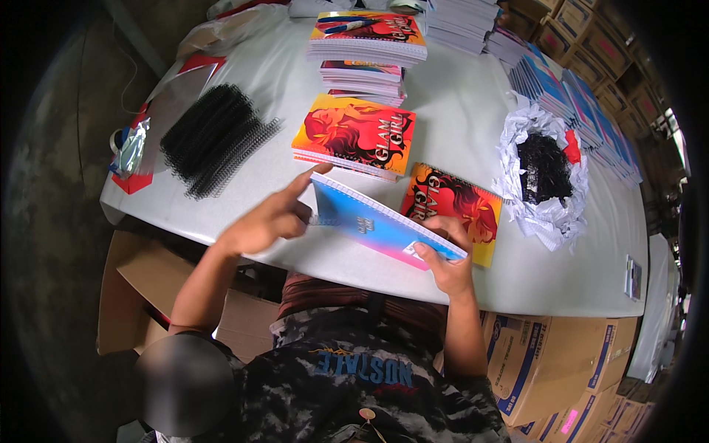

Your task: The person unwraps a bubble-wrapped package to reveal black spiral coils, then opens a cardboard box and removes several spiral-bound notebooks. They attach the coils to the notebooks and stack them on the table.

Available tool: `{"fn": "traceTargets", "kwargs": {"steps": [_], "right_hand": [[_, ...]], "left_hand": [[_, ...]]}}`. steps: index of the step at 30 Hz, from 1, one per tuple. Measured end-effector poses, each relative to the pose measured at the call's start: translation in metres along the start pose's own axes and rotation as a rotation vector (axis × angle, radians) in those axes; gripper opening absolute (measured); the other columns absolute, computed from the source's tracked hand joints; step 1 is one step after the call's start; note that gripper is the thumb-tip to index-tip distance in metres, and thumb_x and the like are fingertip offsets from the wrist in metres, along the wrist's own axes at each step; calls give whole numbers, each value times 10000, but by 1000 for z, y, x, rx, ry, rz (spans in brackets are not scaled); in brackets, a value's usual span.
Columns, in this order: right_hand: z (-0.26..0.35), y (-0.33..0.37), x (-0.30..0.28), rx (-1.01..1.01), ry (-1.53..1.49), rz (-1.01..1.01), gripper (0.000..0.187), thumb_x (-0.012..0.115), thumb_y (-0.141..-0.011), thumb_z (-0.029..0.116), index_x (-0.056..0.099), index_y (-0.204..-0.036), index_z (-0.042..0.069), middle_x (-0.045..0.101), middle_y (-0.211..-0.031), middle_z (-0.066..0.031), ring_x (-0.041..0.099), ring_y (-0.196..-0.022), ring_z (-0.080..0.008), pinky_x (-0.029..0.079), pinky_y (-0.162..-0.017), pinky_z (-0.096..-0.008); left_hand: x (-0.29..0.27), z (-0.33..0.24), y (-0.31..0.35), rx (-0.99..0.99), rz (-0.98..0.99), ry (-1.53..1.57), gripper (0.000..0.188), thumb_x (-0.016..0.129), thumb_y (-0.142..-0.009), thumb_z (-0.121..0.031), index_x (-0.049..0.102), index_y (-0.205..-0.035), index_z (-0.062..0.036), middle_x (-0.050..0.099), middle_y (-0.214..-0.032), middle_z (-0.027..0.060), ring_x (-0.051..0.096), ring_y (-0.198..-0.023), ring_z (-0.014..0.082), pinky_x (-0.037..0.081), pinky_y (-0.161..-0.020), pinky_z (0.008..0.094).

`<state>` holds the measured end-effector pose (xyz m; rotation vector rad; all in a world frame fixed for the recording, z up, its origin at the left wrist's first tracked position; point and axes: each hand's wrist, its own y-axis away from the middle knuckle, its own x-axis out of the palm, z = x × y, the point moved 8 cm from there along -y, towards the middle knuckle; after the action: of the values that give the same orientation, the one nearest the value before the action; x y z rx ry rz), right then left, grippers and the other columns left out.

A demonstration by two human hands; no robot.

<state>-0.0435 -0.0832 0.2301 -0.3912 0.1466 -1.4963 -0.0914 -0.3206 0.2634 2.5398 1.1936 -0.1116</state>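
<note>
My right hand [449,255] grips the right end of a blue and pink book block [354,214], thumb on its cover. The block is tilted above the table's near edge, white page edge upward. At its left end is my left hand [273,221], index finger stretched to the top corner and other fingers curled. A thin, blurred spiral coil [323,221] runs from those fingers across the cover; their exact grip is partly hidden. Behind the block lies a notebook with a red and yellow cover [473,210], partly covered by my right hand.
Stacks of red and yellow books [354,136] stand beyond my hands. A pile of black spiral coils [210,136] lies at left. White crumpled wrapping [509,184] holds black material at right. Blue books [543,85] are stacked far right; cardboard boxes [546,362] stand below the table.
</note>
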Motion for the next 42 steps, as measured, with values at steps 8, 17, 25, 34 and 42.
{"fn": "traceTargets", "kwargs": {"steps": [8,17,25,34,42], "right_hand": [[8,-1,3,-132,191,63,270,645,-824,-22,629,-1093,-37,675,-1040,-135,639,-887,-131,496,-798,-248],[7,1,2,-120,211,83,263,642,-826,-23,633,-1089,-32,681,-1022,-129,647,-870,-132,503,-779,-247],[12,0,6,-155,247,118,279,628,-821,-51,629,-1100,-32,671,-1051,-146,654,-922,-167,508,-803,-261],[20,0,9,-221,245,195,286,633,-808,-65,629,-1092,-37,668,-1051,-158,657,-923,-181,510,-828,-274],[15,3,9,-181,249,171,270,653,-826,8,629,-1089,-48,688,-994,-130,658,-849,-143,510,-759,-246]], "left_hand": [[-33,-4,6,323,-480,-399,389,452,-971,-358,581,-911,4,573,-692,110,528,-627,201,442,-644,316],[-39,9,5,275,-521,-261,434,472,-965,-380,557,-768,-4,482,-597,20,421,-550,101,355,-521,257],[-43,14,-6,39,-331,13,451,463,-965,-411,537,-724,-37,365,-518,-57,293,-459,37,247,-426,211],[-50,-20,-6,281,-285,-91,166,617,-897,-215,560,-843,-69,532,-691,-27,442,-606,60,354,-538,218],[-35,-59,-7,319,-71,-687,265,679,-818,-121,619,-1068,-53,643,-913,86,586,-812,192,454,-724,318]]}}
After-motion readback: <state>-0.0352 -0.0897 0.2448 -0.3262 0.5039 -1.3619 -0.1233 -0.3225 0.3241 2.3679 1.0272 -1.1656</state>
